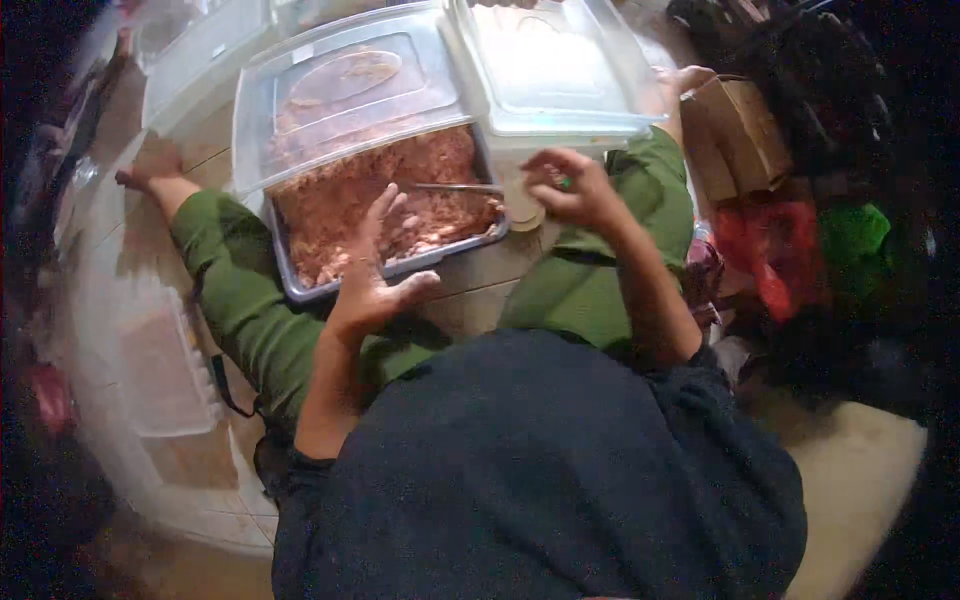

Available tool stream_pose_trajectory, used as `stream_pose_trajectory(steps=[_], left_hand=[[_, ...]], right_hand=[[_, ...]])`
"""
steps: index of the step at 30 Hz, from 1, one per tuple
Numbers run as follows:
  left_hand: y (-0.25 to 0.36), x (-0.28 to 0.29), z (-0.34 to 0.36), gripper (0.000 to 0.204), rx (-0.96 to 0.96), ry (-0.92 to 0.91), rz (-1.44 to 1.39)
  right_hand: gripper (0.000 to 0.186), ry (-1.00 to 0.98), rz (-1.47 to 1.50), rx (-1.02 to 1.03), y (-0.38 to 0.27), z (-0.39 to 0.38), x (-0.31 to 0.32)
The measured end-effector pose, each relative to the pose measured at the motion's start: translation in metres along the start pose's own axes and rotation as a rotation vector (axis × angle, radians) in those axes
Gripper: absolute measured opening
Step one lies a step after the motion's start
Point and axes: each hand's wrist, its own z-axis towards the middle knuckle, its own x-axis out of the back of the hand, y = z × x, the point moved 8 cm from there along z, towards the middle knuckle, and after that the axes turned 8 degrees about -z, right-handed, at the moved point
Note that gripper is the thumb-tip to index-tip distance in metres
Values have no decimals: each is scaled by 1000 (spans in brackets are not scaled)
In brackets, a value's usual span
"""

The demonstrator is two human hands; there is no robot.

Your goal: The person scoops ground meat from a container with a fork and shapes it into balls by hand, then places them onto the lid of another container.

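Observation:
A dark-rimmed plastic tub [285, 262] stands between my legs. Reddish-brown crumbly material [335, 215] fills it, with pale bits along the front. Over its far part lies a clear lid [350, 75]. My left hand [375, 270] hovers over the tub's near side, fingers apart and holding nothing. To the tub's right, my right hand [575, 190] is closed, fingers curled. A long thin metal tool [455, 187] reaches from it leftward over the material; its exact kind is unclear. A small green spot shows at my right fingers.
Right of the tub stands a clear lidded container [560, 75]. Farther right are a cardboard box [735, 135], a red bag [770, 255] and a green bag [855, 235]. Another clear box [165, 365] lies on the tiled floor at left. My bent legs flank the tub.

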Motion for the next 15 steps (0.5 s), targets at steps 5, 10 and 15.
stream_pose_trajectory(steps=[5, 10, 15], left_hand=[[8, 23, 2, 72, -171, 143, -10], [11, 77, -6, 48, -247, 432, 74], [9, 97, -9, 35, -314, 544, 54]], right_hand=[[25, -57, -363, -336, 107, -5, 40], [16, -70, -193, -281, 101, 3, 24], [31, -37, -427, -217, 94, 8, -31]])
